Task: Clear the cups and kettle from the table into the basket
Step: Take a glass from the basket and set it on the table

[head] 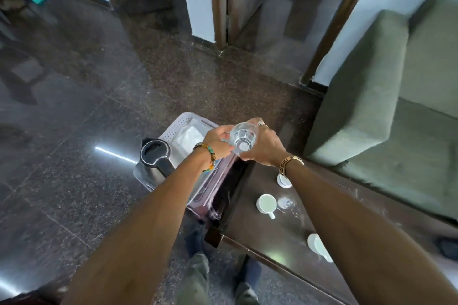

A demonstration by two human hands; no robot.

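Both my hands hold a clear glass cup (243, 138) above the far end of the white perforated basket (177, 129). My right hand (264, 146) wraps round its right side and my left hand (218, 142) grips its left side by the handle. The steel kettle with a black lid (155, 156) stands in the basket's near left part. On the dark brown table (280, 238) remain a white cup (266, 204) with its handle toward me, another white cup (317, 245) partly behind my right forearm, and a third white cup (283, 180) under my right wrist.
The basket sits on the dark polished floor just left of the table's end. A green sofa (386, 96) stands right of the table. Wooden door frames (219, 2) rise at the back. White folded cloth or paper (188, 135) lies in the basket. My feet show below.
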